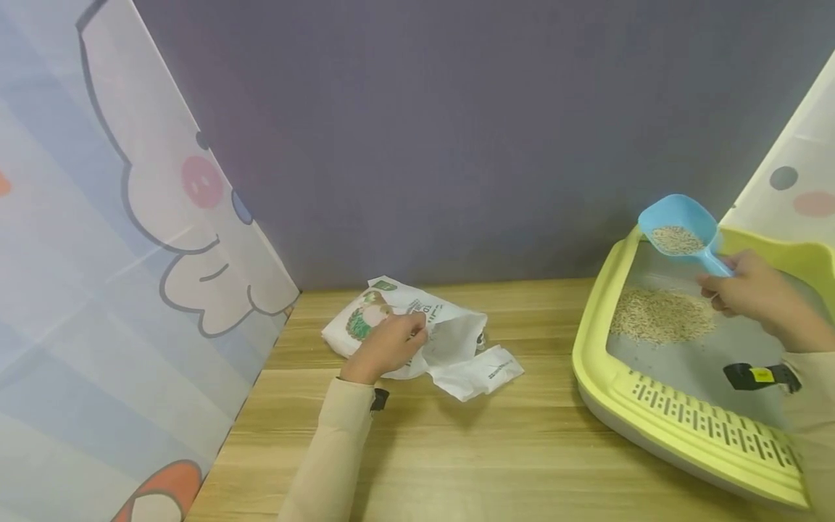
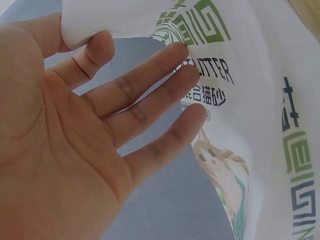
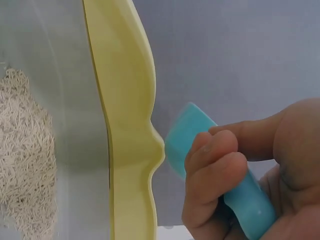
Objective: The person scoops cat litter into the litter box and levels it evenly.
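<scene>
A white cat litter bag with a torn-open mouth lies on the table. My left hand is over it. In the left wrist view, thumb and index finger pinch the bag's edge while the other fingers spread loosely. My right hand grips the handle of a light blue scoop, its bowl partly filled with pale litter pellets. The scoop is held above the far part of a yellow-rimmed litter box. In the right wrist view, fingers curl round the handle.
A heap of pellets lies on the grey floor of the box. The box has a slotted yellow ledge at its near side. A dark grey panel stands behind the wooden table, and a cartoon-printed sheet at left.
</scene>
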Available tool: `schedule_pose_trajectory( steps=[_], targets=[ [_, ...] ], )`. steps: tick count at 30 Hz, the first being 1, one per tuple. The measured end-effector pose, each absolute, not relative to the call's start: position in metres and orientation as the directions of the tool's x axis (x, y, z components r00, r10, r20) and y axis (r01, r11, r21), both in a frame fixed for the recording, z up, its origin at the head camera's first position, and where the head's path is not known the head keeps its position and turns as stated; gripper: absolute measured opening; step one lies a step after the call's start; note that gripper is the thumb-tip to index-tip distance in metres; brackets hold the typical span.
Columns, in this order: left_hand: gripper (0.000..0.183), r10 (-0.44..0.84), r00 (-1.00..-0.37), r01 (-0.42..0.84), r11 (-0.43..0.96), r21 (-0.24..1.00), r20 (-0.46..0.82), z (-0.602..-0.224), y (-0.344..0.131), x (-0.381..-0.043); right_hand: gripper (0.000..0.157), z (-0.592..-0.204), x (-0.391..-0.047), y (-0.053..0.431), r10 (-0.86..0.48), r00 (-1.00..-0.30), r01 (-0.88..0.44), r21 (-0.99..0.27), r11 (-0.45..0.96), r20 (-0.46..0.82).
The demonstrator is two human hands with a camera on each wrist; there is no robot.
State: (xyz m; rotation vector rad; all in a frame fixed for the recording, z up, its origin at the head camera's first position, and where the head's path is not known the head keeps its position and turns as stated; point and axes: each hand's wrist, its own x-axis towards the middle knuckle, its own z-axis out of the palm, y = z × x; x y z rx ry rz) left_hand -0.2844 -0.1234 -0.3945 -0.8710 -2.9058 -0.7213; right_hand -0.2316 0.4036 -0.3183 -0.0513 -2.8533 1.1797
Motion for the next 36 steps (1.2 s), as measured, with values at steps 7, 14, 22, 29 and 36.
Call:
schedule_pose_trajectory(
  steps=[7, 14, 22, 29, 36],
  targets=[
    [0.025, 0.515, -0.843, 0.528, 0.736, 0.423, 0.155, -0.395, -0.124, -0.286, 0.03, -0.314, -0.228, 0.423, 0.087, -0.996, 0.069, -0.696, 0.715, -0.01],
    [0.026, 0.52, -0.839, 0.533, 0.729, 0.431, 0.158, -0.396, -0.126, -0.285, 0.035, -0.321, -0.226, 0.439, 0.134, -0.989, 0.139, -0.654, 0.743, -0.058],
    [0.026, 0.513, -0.845, 0.523, 0.731, 0.438, 0.153, -0.396, -0.128, -0.284, 0.042, -0.347, -0.231, 0.45, 0.139, -0.989, 0.144, -0.623, 0.769, -0.057],
    [0.026, 0.509, -0.847, 0.521, 0.732, 0.44, 0.156, -0.394, -0.13, -0.282, 0.04, -0.353, -0.232, 0.448, 0.09, -0.987, 0.151, -0.606, 0.781, -0.13],
    [0.026, 0.504, -0.849, 0.518, 0.738, 0.432, 0.156, -0.394, -0.132, -0.284, 0.031, -0.358, -0.233, 0.44, 0.042, -0.986, 0.127, -0.575, 0.809, -0.158]
  ],
)
